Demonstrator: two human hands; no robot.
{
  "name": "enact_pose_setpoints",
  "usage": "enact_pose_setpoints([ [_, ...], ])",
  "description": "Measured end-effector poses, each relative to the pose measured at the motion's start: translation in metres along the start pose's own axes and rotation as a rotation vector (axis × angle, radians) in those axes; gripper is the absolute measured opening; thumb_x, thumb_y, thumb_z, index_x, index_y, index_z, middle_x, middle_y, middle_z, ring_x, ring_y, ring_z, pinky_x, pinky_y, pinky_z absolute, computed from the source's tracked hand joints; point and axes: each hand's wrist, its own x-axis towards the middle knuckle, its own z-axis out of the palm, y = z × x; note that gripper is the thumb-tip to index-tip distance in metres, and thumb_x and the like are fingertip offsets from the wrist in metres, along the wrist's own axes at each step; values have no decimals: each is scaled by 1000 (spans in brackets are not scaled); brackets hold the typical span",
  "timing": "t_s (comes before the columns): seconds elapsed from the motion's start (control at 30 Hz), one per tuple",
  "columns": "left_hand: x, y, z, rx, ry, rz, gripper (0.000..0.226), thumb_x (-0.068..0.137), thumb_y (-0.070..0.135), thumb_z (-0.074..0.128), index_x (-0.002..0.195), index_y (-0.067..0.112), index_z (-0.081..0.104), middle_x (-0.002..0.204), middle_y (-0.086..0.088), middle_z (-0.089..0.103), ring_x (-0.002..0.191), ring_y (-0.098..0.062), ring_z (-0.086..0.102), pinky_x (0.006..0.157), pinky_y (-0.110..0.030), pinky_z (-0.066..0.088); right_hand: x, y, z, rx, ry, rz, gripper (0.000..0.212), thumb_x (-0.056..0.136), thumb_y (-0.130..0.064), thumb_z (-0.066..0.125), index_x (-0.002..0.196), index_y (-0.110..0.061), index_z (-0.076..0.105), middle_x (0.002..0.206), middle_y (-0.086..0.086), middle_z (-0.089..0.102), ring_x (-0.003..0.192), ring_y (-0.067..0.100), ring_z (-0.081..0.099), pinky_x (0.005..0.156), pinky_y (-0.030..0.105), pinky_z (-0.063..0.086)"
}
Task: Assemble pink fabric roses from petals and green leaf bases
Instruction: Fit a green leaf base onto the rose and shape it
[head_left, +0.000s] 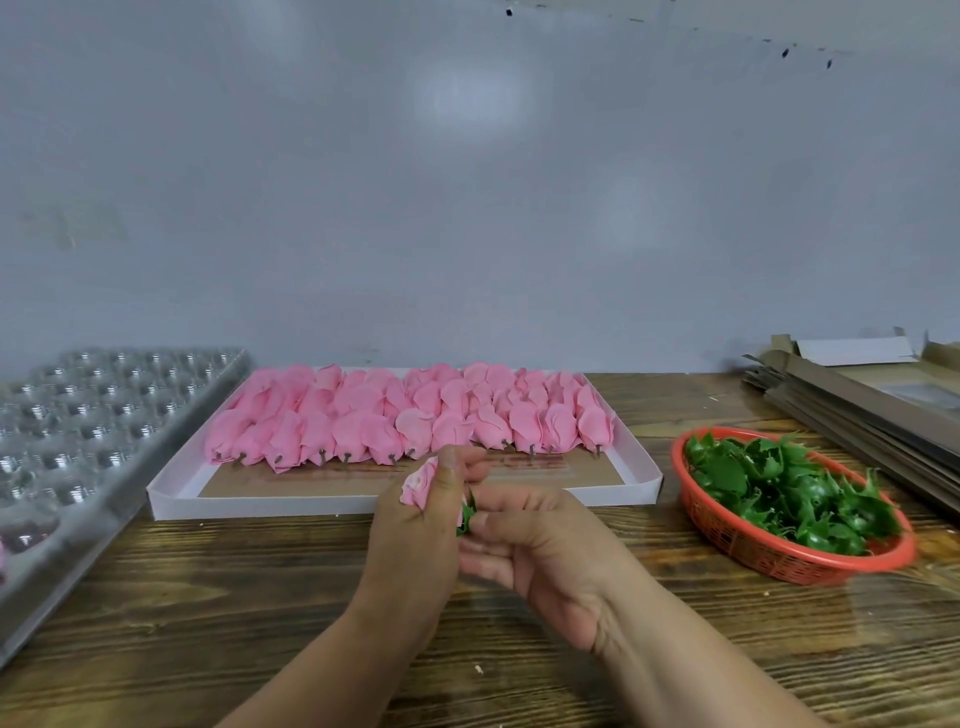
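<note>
Just in front of the shallow white cardboard tray (171, 499), the left hand (415, 525) gripped the pink fabric rose bud (418, 486) while the right hand (535, 545) pinched the green leaf base (466, 514) against it; seating likely required keeping both aligned along the bud's axis.

A: Any words, labels or numbers legible anywhere?
B: None; the cardboard sheet (597, 470) in the white tray (363, 505) carries a faint reddish smear at 12 o'clock, too blurred to read.

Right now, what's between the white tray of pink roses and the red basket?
Head view: only bare wooden tabletop lies between the white tray and the red basket of green leaf bases.
</note>
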Motion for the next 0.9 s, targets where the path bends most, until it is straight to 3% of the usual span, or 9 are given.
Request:
enact_pose_setpoints([
  [0.1, -1, -1, 1, -8, 6, -12, 32, 90, 43, 44, 89, 29, 71, 89, 9, 72, 84, -5, 69, 63, -16, 53, -2, 2, 4, -22, -22, -47, 28, 83, 13, 50, 107, 10, 64, 99, 19, 67, 89, 26, 64, 78, 29, 56],
  [0.2, -3, -3, 3, -34, -13, -36, 33, 87, 48, 43, 86, 34, 73, 88, 9, 74, 82, -8, 70, 67, -25, 57, -2, 4, 7, -40, 3, -127, 25, 81, 13, 54, 99, 4, 69, 85, 13, 71, 75, 18, 67, 71, 26, 56],
  [0.27, -5, -2, 4, -49, -33, -42, 34, 82, 53, 43, 87, 37, 73, 85, 10, 74, 80, -9, 71, 66, -26, 57, -3, 4, 9, -41, 3, -168, 25, 81, 14, 54, 100, 6, 68, 88, 18, 70, 74, 20, 67, 70, 27, 56],
  [0.4, -6, 6, 1, -17, -105, 9, 37, 75, 57, 44, 93, 34, 67, 86, 15, 73, 82, -3, 70, 60, -13, 52, -2, 0, 7, -35, 26, -178, 24, 82, 15, 52, 102, 13, 64, 88, 22, 67, 71, 22, 65, 64, 24, 57],
  [0.47, -5, 9, 1, 31, -123, 50, 35, 81, 53, 44, 97, 29, 63, 92, 8, 73, 80, 3, 66, 60, -7, 48, -2, -3, 4, -58, 43, -181, 22, 81, 14, 51, 99, 12, 64, 86, 19, 65, 69, 21, 62, 64, 24, 54],
  [0.57, -2, 9, 1, 139, -45, 61, 14, 93, 32, 51, 89, 21, 57, 101, -7, 58, 81, -8, 58, 61, -8, 43, -2, -8, 0, -82, 49, -172, 20, 81, 14, 50, 92, 8, 66, 81, 15, 64, 67, 19, 59, 65, 24, 53],
  [0.7, 0, 8, -1, 463, -69, 200, 29, 96, 22, 48, 68, 31, 49, 88, 1, 46, 76, 1, 47, 66, -7, 34, 0, -9, -4, -66, 74, -139, 20, 81, 15, 50, 84, 5, 67, 70, 10, 65, 58, 14, 60, 58, 21, 54],
  [0.9, 0, 8, -5, 565, -68, 289, 30, 93, 16, 55, 72, 37, 54, 85, 0, 47, 74, 11, 46, 66, -3, 35, 1, -5, -7, -62, 96, -64, 18, 82, 13, 52, 79, 3, 67, 61, 8, 64, 51, 12, 61, 49, 17, 52],
])
